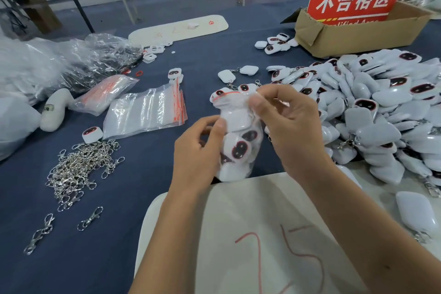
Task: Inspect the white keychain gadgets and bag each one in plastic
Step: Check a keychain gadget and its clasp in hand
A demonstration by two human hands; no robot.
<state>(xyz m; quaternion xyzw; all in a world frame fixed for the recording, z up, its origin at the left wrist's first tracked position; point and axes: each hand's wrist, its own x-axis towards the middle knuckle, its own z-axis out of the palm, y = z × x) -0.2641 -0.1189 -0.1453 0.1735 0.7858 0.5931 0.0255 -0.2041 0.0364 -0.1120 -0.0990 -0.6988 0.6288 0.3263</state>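
Plastic bag (238,141) between both hands' fingers (220,126)

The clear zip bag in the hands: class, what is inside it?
The zip bag holds several white keychain gadgets with dark faces. The left hand and right hand hide its sides, so no exact count.

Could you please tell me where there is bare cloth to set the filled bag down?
Bare cloth lies between the empty zip bags and the filled bag, and below the clasp pile. The gadget heap crowds the right.
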